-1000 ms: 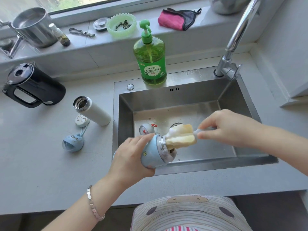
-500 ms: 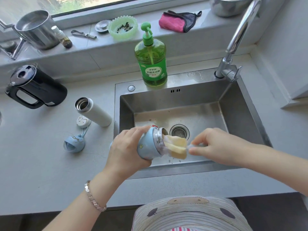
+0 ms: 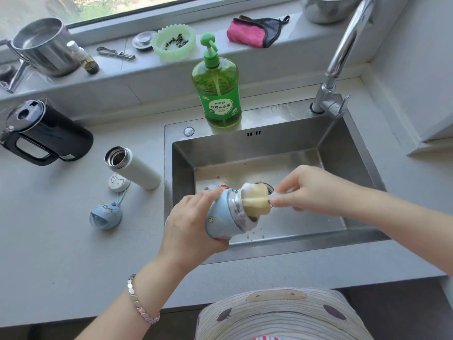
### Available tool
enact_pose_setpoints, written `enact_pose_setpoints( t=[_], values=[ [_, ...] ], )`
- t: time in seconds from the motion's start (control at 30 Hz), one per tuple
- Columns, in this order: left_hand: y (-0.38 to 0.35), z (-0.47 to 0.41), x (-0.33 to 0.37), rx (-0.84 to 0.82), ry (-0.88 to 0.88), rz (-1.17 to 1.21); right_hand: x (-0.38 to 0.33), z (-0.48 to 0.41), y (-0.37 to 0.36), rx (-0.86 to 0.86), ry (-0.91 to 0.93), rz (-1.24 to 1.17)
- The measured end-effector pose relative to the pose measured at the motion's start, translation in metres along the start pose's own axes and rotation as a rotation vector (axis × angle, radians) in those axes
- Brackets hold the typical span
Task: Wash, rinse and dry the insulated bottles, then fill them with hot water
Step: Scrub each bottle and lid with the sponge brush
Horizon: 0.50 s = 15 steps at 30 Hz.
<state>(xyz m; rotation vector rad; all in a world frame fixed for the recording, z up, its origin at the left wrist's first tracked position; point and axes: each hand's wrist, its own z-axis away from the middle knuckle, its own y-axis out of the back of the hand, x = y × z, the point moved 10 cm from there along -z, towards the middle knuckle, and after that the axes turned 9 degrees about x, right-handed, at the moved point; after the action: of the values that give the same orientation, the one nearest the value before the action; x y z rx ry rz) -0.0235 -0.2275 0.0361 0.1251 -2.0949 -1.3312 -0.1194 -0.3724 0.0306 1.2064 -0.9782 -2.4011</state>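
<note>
Blue bottle [image 3: 221,217], centre frame: held tilted over the near edge of the sink [image 3: 355,153], mouth facing right. Left hand [image 3: 193,222] wraps the body. Sponge brush [image 3: 255,201] head is at the mouth, partly inside, with foam on the head and the steel rim. Right hand [image 3: 311,190] pinches the brush's clear handle just right of the head.

Status, my read: wash step, bottle 1 of 2, inside scrub in progress. Not rinsed, foam is on it. No stream visible from the tap [image 3: 343,52], upper right.

White bottle [image 3: 137,168]: open, on the worktop [image 3: 61,241] left of the sink, no foam visible. Judging it unwashed.

2 lids on the worktop: white lid [image 3: 119,182] just beside the white bottle, blue lid [image 3: 105,215] below it, lower left. Neither looks soaped.

Something small with a red mark sits in the sink behind the blue bottle. It is mostly hidden and I can't tell what it is.

Supplies: dish soap bottle [image 3: 217,94] on the sink's back rim, top centre. Pink cloth [image 3: 250,31] on the sill above it is probably for drying. Black kettle [image 3: 46,133] at the left edge is the likely hot water source.

Left to do: finish the scrub and rinse the blue bottle, wash and rinse the white one plus the lids, dry everything, fill both. Roughly the first quarter.
</note>
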Motion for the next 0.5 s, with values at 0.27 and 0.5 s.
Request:
enact_pose_setpoints(
  t=[0.27, 0.5],
  values=[
    [-0.013, 0.014, -0.029, -0.070, 0.242, 0.085, 0.004, 0.041, -0.029, -0.392, 0.018, 0.150],
    [-0.035, 0.022, -0.013, -0.169, 0.275, 0.293, -0.004, 0.024, -0.021, -0.129, -0.041, -0.144]
  ],
)
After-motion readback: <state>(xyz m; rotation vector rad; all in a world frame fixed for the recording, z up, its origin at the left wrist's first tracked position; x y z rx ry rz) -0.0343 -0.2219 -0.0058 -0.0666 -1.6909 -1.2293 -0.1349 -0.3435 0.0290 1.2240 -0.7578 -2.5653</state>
